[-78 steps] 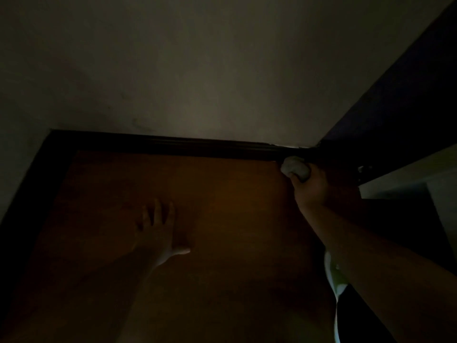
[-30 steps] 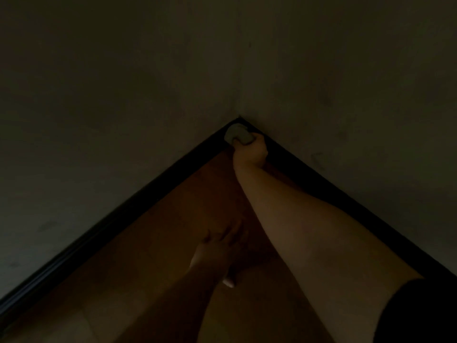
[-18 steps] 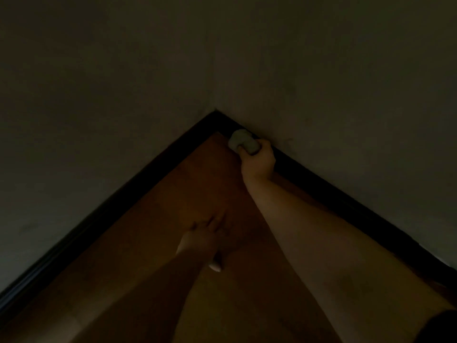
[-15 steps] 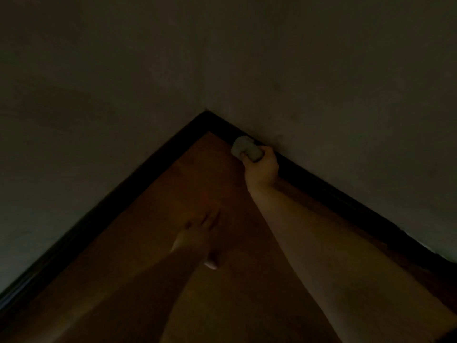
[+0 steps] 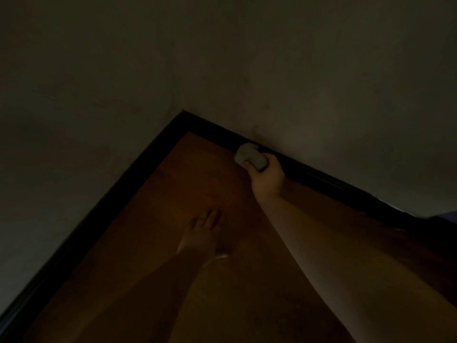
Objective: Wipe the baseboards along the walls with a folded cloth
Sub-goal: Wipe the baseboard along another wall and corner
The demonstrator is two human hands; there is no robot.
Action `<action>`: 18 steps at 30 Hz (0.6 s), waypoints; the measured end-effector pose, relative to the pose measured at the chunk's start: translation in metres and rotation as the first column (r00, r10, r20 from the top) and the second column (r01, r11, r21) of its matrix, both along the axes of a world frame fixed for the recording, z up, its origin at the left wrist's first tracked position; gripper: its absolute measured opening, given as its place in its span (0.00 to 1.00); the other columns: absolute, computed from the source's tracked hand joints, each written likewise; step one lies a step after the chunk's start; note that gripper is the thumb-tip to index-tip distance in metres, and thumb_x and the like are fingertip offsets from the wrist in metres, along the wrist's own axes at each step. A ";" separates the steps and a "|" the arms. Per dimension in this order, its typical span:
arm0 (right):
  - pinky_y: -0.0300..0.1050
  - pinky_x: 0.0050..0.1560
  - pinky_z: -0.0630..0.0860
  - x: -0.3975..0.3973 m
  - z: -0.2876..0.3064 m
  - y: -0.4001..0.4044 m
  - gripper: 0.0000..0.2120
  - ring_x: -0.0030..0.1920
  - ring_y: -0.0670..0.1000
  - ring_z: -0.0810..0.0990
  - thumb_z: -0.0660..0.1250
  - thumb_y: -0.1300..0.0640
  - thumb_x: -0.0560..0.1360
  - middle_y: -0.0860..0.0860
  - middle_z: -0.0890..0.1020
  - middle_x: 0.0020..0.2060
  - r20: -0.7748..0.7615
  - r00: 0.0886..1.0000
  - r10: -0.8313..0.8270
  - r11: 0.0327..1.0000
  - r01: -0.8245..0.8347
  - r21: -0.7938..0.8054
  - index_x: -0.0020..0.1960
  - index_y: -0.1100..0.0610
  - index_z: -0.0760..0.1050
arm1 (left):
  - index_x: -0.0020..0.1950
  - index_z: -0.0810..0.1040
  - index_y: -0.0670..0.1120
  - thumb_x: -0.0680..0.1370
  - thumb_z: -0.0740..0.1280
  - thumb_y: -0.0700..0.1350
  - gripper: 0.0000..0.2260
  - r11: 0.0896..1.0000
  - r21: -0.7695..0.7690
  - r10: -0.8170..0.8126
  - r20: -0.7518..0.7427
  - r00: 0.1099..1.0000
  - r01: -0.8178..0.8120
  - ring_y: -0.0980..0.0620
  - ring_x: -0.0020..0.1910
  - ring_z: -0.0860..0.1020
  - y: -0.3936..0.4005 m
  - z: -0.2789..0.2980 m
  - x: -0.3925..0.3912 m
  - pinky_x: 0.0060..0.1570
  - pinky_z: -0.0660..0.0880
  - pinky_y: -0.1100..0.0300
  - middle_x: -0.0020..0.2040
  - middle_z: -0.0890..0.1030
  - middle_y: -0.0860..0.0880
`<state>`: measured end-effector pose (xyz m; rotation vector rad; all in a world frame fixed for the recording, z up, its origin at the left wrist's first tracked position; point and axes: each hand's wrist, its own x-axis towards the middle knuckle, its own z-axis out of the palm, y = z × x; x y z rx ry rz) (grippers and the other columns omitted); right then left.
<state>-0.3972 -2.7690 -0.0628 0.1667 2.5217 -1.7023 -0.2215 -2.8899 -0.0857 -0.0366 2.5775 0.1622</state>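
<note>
The room is dim. A dark baseboard (image 5: 329, 180) runs along the right wall and meets a second dark baseboard (image 5: 103, 206) on the left wall at a corner. My right hand (image 5: 268, 178) grips a pale folded cloth (image 5: 249, 157) and holds it against the right baseboard, a little way right of the corner. My left hand (image 5: 204, 233) rests flat on the brown wooden floor (image 5: 197, 174) with its fingers straight, pointing toward the corner.
Plain pale walls (image 5: 321, 70) rise above both baseboards. At the right edge a dark shape (image 5: 442, 220) stands where the right baseboard ends; I cannot tell what it is.
My right hand has slid the cloth from the corner rightward along the right baseboard. My left hand has stayed flat on the floor.
</note>
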 end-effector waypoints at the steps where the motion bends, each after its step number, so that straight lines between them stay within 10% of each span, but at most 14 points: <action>1: 0.23 0.41 0.68 -0.002 0.002 0.000 0.16 0.44 0.37 0.74 0.73 0.52 0.75 0.38 0.75 0.45 0.002 1.000 -0.002 1.000 0.002 -0.002 0.60 0.53 0.75 | 0.80 0.37 0.53 0.74 0.62 0.70 0.47 1.000 0.002 -0.016 -0.020 1.000 0.016 0.46 0.79 0.39 0.004 -0.002 0.000 0.76 0.47 0.42 0.81 0.37 0.49; 18: 0.43 0.53 0.75 0.018 0.018 0.160 0.19 0.54 0.50 0.78 0.76 0.56 0.72 0.54 0.80 0.55 0.006 0.972 -0.234 0.970 0.233 0.064 0.61 0.59 0.76 | 0.81 0.42 0.56 0.67 0.65 0.75 0.52 0.945 0.096 -0.308 -0.055 0.950 0.312 0.46 0.79 0.36 0.109 -0.013 -0.040 0.73 0.45 0.32 0.80 0.34 0.51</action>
